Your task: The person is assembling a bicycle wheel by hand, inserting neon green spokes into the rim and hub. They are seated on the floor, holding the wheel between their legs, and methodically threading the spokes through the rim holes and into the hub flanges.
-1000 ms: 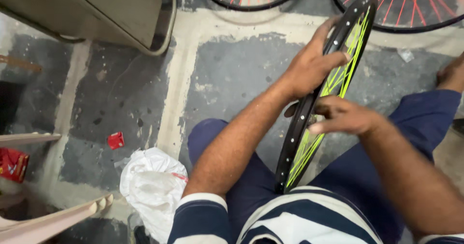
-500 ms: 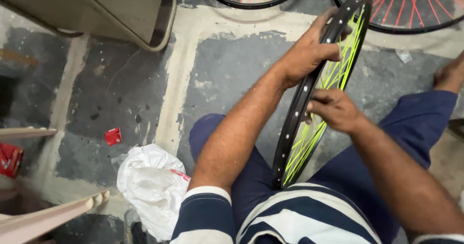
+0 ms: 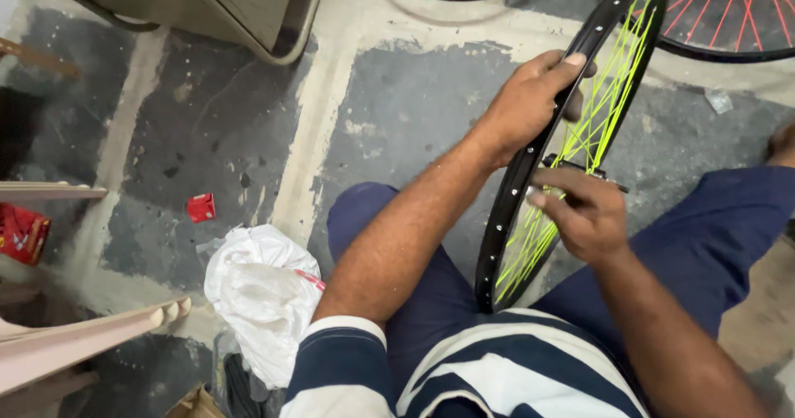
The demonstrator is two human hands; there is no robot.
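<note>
A black bicycle wheel rim with bright yellow-green spokes stands upright between my knees. My left hand grips the rim's upper outer edge, fingers wrapped over it. My right hand is inside the wheel among the spokes, fingers pinched on a small dark tool at the spokes. The lower part of the rim is hidden behind my striped shirt and blue trousers.
Two more wheels with red spokes lie at the top edge of the floor. A crumpled white plastic bag sits by my left knee. A small red scrap lies on the grey floor. A beige metal cabinet stands top left.
The wheel and both hands have shifted slightly in view. My right hand stays at the spokes and my left keeps its hold on the rim.
</note>
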